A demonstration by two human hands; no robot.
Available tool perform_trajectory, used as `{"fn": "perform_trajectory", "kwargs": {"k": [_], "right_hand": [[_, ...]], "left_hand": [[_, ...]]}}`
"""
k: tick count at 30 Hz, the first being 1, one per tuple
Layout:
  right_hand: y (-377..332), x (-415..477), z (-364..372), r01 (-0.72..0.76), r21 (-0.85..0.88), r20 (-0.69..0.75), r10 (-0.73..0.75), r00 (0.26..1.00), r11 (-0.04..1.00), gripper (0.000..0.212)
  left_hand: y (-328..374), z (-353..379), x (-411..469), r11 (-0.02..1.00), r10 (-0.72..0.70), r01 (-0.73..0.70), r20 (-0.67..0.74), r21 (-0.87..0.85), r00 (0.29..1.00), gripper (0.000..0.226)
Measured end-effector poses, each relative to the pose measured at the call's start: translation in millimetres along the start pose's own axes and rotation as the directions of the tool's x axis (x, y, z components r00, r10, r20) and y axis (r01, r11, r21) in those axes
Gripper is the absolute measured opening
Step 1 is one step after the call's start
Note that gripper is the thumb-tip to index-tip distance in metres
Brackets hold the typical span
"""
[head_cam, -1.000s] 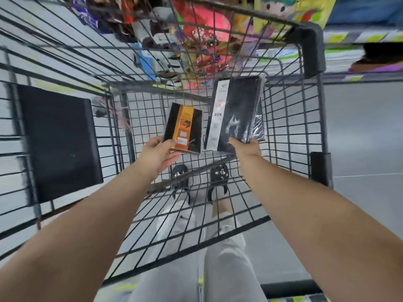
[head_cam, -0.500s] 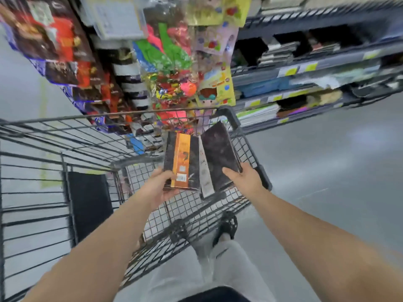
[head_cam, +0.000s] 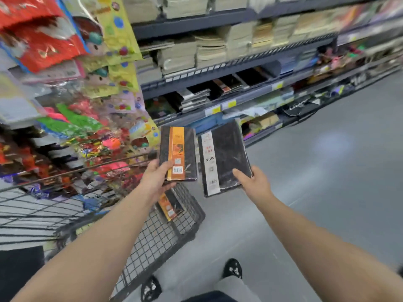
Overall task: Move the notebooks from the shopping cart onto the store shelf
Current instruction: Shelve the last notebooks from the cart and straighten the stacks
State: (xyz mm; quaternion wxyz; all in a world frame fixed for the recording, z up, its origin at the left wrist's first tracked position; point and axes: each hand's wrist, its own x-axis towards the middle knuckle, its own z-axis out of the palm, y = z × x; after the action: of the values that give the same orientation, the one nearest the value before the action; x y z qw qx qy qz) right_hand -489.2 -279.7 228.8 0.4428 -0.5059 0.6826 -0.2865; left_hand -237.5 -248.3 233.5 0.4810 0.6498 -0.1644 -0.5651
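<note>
Now, the store shelf takes the frame from 12 to 3 o'clock, its tiers running off to the right. We note pale paper stacks on the upper tiers and dark shelved notebooks lying flat on a middle tier. Bright hanging packets fill 9 to 11 o'clock. The shopping cart, black wire mesh, sits at 7 to 8 o'clock, with one corner reaching toward centre.

Just right of centre is the large notebook, black with a white band marked 25K, held in the air clear of shelf and cart. Just beside it at its 9 o'clock is the small notebook, black with an orange band, also in the air. A third notebook, orange-banded, lies inside the cart against the mesh, at 6 o'clock from the small one.

The left hand grips the small notebook's lower edge, thumb on the cover and fingers curled beneath. The right hand grips the large notebook's lower right corner in the same way. Black shoes show at 6 o'clock.
</note>
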Motion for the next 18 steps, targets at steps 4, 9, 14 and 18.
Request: {"fn": "perform_trajectory", "kwargs": {"k": [4, 9, 14, 18], "right_hand": [[16.0, 39.4, -68.2, 0.002, 0.003, -0.002, -0.002, 1.0, 1.0, 0.021], [28.2, 82.0, -136.7, 0.018, -0.006, -0.024, -0.018, 1.0, 1.0, 0.018], [38.0, 128.1, -165.6, -0.035, 0.066, -0.028, 0.037, 0.999, 0.997, 0.028], [39.4, 176.4, -170.5, -0.095, 0.095, -0.033, 0.098, 0.995, 0.991, 0.029]], "left_hand": [[-3.4, 82.9, 12.2, 0.999, 0.032, -0.031, -0.027, 0.018, 0.999, 0.026], [-8.6, 162.3, 30.7, 0.998, 0.04, -0.035, -0.086, 0.06, 0.996, 0.019], [-7.9, 205.9, 55.0, 0.991, 0.029, -0.017, -0.086, 0.131, 0.996, 0.012], [-0.8, 232.5, 88.2, 0.981, 0.035, -0.016, -0.097, 0.193, 0.995, 0.008]]}}
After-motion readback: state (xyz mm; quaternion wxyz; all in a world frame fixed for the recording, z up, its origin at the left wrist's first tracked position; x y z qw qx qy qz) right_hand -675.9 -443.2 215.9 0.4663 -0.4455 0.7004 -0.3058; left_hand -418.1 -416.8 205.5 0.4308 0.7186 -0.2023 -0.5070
